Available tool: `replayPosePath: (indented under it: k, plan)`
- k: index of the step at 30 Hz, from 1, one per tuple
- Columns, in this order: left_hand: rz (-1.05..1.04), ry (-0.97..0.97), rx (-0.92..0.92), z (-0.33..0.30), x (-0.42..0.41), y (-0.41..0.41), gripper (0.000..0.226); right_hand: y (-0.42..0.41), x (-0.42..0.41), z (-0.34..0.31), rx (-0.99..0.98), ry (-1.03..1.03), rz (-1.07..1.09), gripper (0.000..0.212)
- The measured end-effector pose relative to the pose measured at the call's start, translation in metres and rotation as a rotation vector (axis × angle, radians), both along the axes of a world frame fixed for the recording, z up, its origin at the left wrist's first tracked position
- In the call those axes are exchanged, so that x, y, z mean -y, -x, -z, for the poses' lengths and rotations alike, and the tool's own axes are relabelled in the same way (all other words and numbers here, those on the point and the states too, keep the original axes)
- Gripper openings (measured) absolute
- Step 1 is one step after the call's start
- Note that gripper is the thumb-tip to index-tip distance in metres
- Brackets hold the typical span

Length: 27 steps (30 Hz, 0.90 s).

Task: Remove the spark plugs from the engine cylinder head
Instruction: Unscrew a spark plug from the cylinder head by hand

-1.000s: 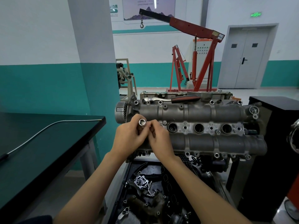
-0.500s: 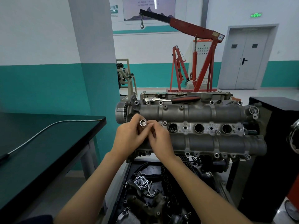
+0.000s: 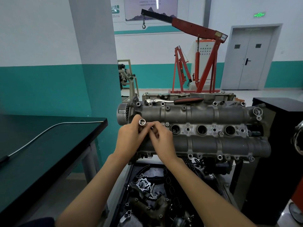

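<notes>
The grey engine cylinder head [image 3: 205,113] lies across a stand in front of me, with three open spark plug wells [image 3: 202,129] showing along its middle. Over its left end my left hand [image 3: 129,139] grips a shiny metal socket [image 3: 142,122], its open mouth facing up. My right hand [image 3: 161,140] meets it there, fingertips pinching something small and dark at the socket's lower part. What the fingers cover, including the leftmost well, is hidden. A ratchet wrench [image 3: 173,100] with a red and black handle rests on the head's far edge.
A black table [image 3: 49,145] with a thin grey cable stands at the left. Below the head sits a tray of engine parts [image 3: 147,190]. A black cabinet [image 3: 278,128] is at the right. A red engine hoist [image 3: 196,54] stands behind.
Both hands stay together at the left end of the head. The socket's mouth has shifted slightly between the fingers; nothing else has moved.
</notes>
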<state>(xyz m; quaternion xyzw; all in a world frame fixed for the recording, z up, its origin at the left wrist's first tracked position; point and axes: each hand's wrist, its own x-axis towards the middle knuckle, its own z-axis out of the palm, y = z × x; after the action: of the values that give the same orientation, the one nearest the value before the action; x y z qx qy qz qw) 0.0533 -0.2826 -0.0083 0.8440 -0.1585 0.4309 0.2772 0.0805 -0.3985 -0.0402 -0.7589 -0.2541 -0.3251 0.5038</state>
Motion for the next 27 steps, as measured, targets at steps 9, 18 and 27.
replayPosePath:
  k: [9, 18, 27]
  plan:
    - [0.046, -0.048, 0.039, 0.0004, -0.0001, 0.0052, 0.023, 0.0013, 0.0008, 0.0010, 0.051, 0.029, -0.057, 0.023]
    - [0.030, 0.030, 0.028, -0.0002, 0.0006, 0.0024, 0.032, -0.0005, -0.0005, 0.0015, -0.030, -0.019, 0.009, 0.012]
    - [0.052, -0.025, 0.044, -0.0004, -0.0008, 0.0056, 0.016, 0.0028, 0.0016, -0.0003, 0.052, 0.018, -0.072, 0.024]
